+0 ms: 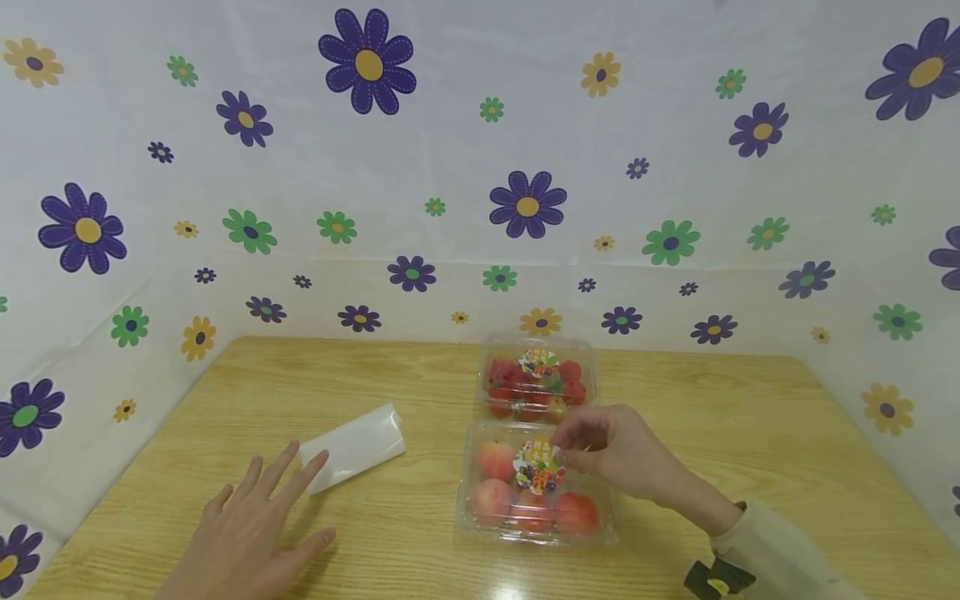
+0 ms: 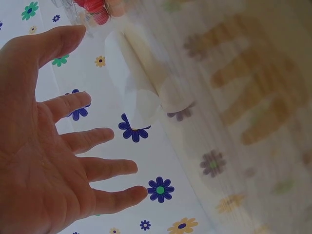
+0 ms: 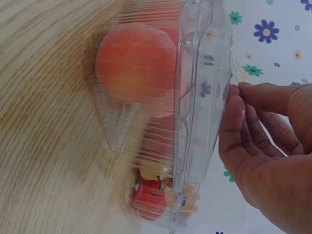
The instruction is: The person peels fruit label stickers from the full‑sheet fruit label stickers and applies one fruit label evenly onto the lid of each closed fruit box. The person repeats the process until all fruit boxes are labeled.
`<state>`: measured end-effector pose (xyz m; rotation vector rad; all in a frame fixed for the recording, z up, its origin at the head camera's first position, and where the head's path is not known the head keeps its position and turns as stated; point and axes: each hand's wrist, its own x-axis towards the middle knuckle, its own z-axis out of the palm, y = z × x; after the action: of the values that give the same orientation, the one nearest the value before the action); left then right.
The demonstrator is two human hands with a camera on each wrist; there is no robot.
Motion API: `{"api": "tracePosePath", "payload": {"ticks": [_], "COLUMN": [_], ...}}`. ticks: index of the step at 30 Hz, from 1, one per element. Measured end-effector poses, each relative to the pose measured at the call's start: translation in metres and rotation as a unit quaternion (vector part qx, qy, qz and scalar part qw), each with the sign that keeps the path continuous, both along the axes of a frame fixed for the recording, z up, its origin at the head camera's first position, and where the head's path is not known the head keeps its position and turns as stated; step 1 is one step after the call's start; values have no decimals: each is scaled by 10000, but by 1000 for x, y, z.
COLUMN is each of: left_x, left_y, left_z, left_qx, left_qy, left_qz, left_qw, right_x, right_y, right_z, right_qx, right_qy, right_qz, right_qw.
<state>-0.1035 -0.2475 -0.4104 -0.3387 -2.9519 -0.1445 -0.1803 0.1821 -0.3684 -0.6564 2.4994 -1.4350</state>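
My right hand (image 1: pixel 618 450) is over the lid of a clear plastic box (image 1: pixel 480 521) of peaches, thumb and forefinger pinching the right edge of a round, colourful fruit sticker (image 1: pixel 536 471). In the right wrist view, the fingertips (image 3: pixel 234 109) meet right at the lid's top, and a peach (image 3: pixel 136 63) shows through the side wall. My left hand (image 1: pixel 247 525) hovers over the table at left with its fingers spread and holds nothing. Its fingertips overlap the near end of a glossy white sheet (image 1: pixel 356 450), which looks curled in the left wrist view.
Directly behind the peach box stands a second clear box (image 1: pixel 483 383) of strawberries, bearing a similar sticker (image 1: pixel 538 362) on its lid. Both are on a wood-grain table (image 1: pixel 405 533). A white flower-print cloth (image 1: pixel 442 158) walls in the back and sides.
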Motion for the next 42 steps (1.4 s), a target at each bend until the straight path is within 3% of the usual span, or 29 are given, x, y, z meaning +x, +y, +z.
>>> {"api": "tracePosePath", "payload": {"ticks": [7, 19, 28, 42], "left_x": [1, 0, 0, 0], "left_y": [-1, -2, -2, -3], "left_z": [-1, -1, -1, -1], "left_qx": [10, 0, 8, 10], "left_qy": [-16, -93, -59, -152], "left_qz": [17, 31, 60, 78], "left_qw": [10000, 10000, 10000, 9999], "right_x": [4, 10, 12, 13], "right_y": [-4, -11, -17, -21], "right_z": [-2, 0, 0, -1], "right_qx": [139, 300, 556, 778], "right_qy": [607, 855, 1349, 1289], "right_qz": [131, 124, 275, 352], "right_qw": [9980, 9958, 9889, 9880]}}
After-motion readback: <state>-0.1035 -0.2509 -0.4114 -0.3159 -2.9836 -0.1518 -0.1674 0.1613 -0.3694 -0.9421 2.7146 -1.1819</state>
